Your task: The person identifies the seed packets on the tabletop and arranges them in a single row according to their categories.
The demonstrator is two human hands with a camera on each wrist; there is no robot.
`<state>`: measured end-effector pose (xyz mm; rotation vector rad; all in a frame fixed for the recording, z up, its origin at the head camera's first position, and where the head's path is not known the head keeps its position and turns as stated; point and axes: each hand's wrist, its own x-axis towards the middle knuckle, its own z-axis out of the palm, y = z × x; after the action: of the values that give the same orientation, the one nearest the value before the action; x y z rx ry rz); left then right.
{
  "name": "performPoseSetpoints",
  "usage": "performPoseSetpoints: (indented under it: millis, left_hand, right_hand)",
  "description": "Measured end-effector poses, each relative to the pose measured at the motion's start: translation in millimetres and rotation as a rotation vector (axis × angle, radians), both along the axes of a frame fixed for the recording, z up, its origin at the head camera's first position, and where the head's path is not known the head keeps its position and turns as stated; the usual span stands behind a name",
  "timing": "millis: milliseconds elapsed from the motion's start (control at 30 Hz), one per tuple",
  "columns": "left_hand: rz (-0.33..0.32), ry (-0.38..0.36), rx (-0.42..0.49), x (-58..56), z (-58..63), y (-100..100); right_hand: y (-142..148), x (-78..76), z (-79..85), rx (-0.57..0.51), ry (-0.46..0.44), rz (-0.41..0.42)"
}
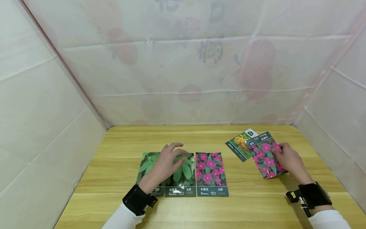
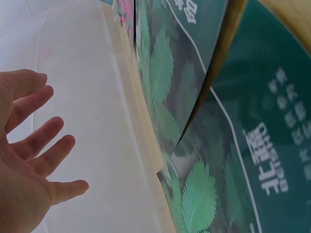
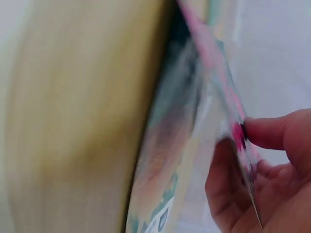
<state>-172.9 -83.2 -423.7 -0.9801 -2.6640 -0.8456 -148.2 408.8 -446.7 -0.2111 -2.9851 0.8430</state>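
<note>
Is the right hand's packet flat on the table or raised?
Raised, at least where gripped: in the right wrist view, the right hand pinches the pink packet, which angles off the table.

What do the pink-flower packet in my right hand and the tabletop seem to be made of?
The held packet looks like smooth paper or plastic film, given its crisp print and thin edge; which is unclear. The tabletop seems smooth wood or laminate, given its yellowish streaked grain.
</note>
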Motion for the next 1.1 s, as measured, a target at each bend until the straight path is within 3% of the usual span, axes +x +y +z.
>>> performPoseSetpoints:
  millis: [133,400,700,867,1100]
  left_hand:
    - [0.018,0.012,0.043,0.0,1.5,-5.2]
    - [0.049,0.026,0.049,-2.2,0.9,-10.2]
    - [0.056,-0.010,0.071,0.5,1.4,-6.1]
    - [0.046,-0.083,0.145,2.6,0.3,2.4]
    - [0.023,-0.275,0.381,5.2,-2.7,19.1]
  right_hand:
    - [-0.6,0.5,7.7,-0.096,-0.004,-0.011]
    - [-20.6,-0.8,27.1,-0.124,0.041,-0.036]
    - [-61.0,-5.1,37.4,-0.153,0.122,0.034]
    - [-86.1,-6.5,43.7,-0.171,0.138,0.075]
    - [-123.4,-7.2,50.3,-0.179,0.192,0.165]
